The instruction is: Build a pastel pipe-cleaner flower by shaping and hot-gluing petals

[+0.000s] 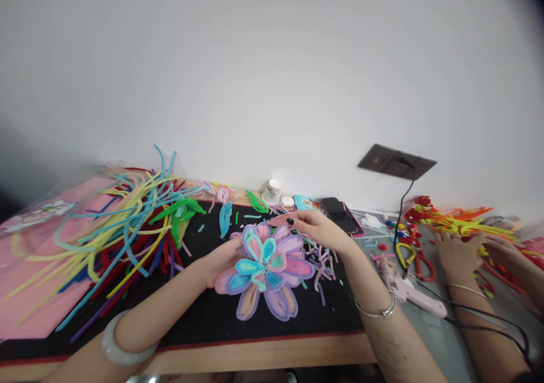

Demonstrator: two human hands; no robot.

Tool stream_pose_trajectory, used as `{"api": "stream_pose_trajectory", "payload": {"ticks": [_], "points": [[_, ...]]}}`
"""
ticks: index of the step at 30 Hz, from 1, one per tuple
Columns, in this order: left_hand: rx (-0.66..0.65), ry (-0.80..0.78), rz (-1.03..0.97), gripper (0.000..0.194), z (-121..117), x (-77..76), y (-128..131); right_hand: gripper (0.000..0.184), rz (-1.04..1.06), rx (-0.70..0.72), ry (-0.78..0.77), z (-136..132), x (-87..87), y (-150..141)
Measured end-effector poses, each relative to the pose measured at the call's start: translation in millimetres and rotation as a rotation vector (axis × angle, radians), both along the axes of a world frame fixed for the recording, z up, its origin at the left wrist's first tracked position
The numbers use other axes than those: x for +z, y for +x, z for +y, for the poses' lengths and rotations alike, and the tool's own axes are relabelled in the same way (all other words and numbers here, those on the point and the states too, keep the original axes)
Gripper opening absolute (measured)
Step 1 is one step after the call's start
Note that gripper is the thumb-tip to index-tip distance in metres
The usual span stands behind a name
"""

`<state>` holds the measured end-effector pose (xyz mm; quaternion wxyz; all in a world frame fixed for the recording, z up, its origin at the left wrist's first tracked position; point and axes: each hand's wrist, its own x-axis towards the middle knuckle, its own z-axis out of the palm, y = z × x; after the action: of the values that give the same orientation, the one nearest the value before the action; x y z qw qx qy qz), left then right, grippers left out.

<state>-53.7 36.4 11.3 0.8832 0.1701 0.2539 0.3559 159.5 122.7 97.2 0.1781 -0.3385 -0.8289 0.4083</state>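
On the far left lies a flat pink board (42,281) with a small picture on it, but no words on it can be read. Next to it sits a big messy pile of fuzzy bendy craft sticks in yellow, blue, red and green (127,235) on the black table mat (204,315). The left hand (221,261) cups the back of a big fuzzy flower made of pink, purple and blue bendy sticks (266,269), with its fingers hidden behind the petals. The flower is above the middle of the mat, its face turned up toward the camera and its longest petals pointing down toward the near edge. The right hand (317,227) pinches a pink petal (280,220) at the flower's top edge between thumb and fingers. A small white paper cup (272,191) stands by the wall; its print is too small to read. Further right lie a black phone (340,213) and a pale pink glue gun (403,286). Another person's hands (467,252) rest on red and yellow sticks.
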Motion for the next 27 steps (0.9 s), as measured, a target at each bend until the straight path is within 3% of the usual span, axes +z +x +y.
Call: {"api": "stream_pose_trajectory", "payload": {"ticks": [2,4,9,12,16,20,27], "points": [[-0.03,-0.001,-0.008,0.041,-0.1,-0.8,0.1,0.02,-0.055,-0.079,0.138,-6.1,5.2,-1.7],[-0.059,0.001,-0.041,0.049,-0.4,-1.6,0.1,0.016,-0.09,-0.043,0.215,-14.1,10.1,-8.0],[-0.106,0.034,-0.095,0.059,0.4,-9.1,-0.6,0.017,-0.102,0.288,0.295,-23.0,11.9,-37.5],[-0.162,0.06,-0.139,0.068,1.5,-12.9,-3.7,0.011,-0.144,0.439,0.216,-16.9,7.5,-50.1],[-0.193,0.062,-0.182,0.081,2.7,-9.9,-12.0,0.024,-0.136,0.255,0.106,-4.5,5.6,-44.9],[-0.131,0.103,-0.255,0.093,5.3,-5.2,-17.7,0.028,-0.055,0.093,0.106,6.7,8.3,-25.4],[0.087,0.132,-0.274,0.078,8.5,-7.6,-17.0,0.027,-0.151,-0.034,0.274,9.9,14.5,-7.1]]}}
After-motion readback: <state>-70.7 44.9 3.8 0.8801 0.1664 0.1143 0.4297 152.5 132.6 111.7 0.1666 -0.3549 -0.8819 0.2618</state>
